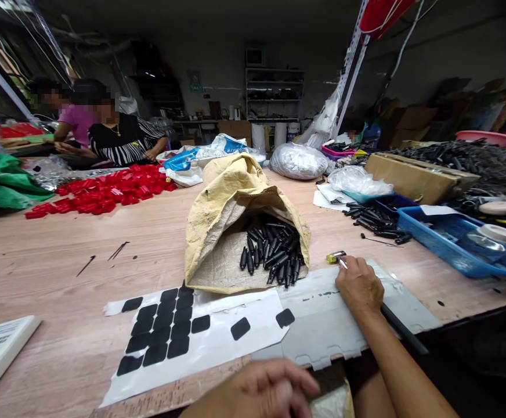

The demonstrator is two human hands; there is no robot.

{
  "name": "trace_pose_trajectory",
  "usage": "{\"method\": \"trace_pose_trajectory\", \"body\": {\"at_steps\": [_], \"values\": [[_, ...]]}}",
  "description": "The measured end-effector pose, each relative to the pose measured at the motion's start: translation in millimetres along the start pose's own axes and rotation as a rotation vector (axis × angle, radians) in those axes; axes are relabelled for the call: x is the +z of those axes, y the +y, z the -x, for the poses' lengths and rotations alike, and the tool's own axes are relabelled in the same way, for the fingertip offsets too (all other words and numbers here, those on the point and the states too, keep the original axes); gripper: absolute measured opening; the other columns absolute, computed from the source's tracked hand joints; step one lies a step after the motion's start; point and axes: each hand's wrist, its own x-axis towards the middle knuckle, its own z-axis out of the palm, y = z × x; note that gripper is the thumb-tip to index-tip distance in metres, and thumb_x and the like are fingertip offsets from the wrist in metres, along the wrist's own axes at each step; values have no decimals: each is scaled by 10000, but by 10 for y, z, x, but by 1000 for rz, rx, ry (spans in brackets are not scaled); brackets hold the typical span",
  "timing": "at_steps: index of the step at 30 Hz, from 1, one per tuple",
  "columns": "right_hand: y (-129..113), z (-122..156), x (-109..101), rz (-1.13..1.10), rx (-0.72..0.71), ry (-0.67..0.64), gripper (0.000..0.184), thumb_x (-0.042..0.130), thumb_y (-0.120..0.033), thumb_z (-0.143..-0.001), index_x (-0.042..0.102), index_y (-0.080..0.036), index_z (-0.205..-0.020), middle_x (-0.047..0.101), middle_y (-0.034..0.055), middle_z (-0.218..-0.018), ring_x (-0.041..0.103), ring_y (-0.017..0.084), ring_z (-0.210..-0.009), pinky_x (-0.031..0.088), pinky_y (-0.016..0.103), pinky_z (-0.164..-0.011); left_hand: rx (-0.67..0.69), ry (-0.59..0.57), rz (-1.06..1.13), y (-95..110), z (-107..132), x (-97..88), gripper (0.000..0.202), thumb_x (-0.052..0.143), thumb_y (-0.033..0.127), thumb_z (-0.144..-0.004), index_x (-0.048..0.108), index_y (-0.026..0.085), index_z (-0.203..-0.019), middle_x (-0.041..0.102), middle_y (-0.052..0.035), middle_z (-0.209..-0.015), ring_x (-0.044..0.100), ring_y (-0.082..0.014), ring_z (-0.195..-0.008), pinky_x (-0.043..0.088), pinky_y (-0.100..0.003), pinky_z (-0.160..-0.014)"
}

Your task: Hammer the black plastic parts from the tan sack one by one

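Closed fingers of the right hand [360, 285] grip a slim black rod [404, 330], metal-tipped, over a smooth grey board [311, 316]; the blurred left hand [268, 392] curls, its hold unclear. Tapered parts [279, 249] lie in a woven sack [205, 232].

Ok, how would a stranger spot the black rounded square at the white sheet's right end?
Find the open yellowish woven sack. In front lies a flat white sheet. The black rounded square at its right end stands alone, nearest the right hand.
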Motion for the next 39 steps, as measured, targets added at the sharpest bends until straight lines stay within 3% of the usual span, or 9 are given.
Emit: {"method": "trace_pose_trajectory", "body": {"at_steps": [4, 7, 10, 14, 19, 23, 39], "values": [[2, 1, 4, 5, -3, 11, 212, 528, -202, -937, 658, -186, -1103, 634, 75, -970, 555, 205, -855, 293, 315, -659, 287, 137, 573, 458, -175, -254, 540, 460, 628, -992, 547, 253, -1371, 639, -122, -1183, 675, -139, -710, 491, -161, -441], [17, 2, 23, 7, -11, 20, 206, 532, -207, -935, 657, -190, -1097, 631, 69, -956, 548, 204, -839, 285, 315, -651, 381, 265, 823, 767, -259, -517, 470, 335, 532, -1059, 507, 214, -1359, 623, -158, -1234, 696, -153, -787, 565, -166, -500], [28, -1, 43, 3, -21, 25, 199, 537, -208, -932, 656, -186, -1090, 628, 67, -945, 547, 203, -837, 281, 313, -650, 422, 303, 930, 915, -300, -681, 466, 296, 519, -1068, 504, 189, -1323, 643, -191, -1209, 712, -175, -792, 571, -173, -498], [21, -10, 40, 0, -23, 25, 202, 536, -200, -930, 657, -187, -1091, 630, 66, -946, 551, 204, -837, 284, 312, -655, 431, 288, 935, 968, -373, -743, 505, 298, 551, -1056, 495, 190, -1349, 651, -201, -1209, 725, -204, -787, 585, -211, -487], [19, -15, 31, -6, -13, 16, 199, 536, -204, -933, 657, -191, -1091, 639, 66, -961, 556, 208, -843, 297, 316, -663, 364, 386, 939, 1010, -558, -838, 487, 330, 553, -1043, 484, 188, -1328, 661, -179, -1117, 726, -199, -740, 582, -212, -483], [26, -12, 34, -12, -9, 5, 200, 543, -197, -926, 657, -192, -1091, 638, 64, -959, 557, 206, -844, 297, 316, -663, 345, 383, 948, 990, -658, -888, 483, 338, 560, -1035, 481, 186, -1305, 652, -163, -1063, 723, -204, -735, 581, -214, -481], [30, -17, 22, -28, -13, -2, 210, 549, -192, -917, 656, -190, -1098, 637, 69, -964, 559, 210, -858, 306, 316, -666, 329, 448, 963, 913, -680, -982, 461, 359, 540, -1032, 464, 181, -1302, 645, -182, -1078, 712, -195, -720, 575, -204, -463]]}}
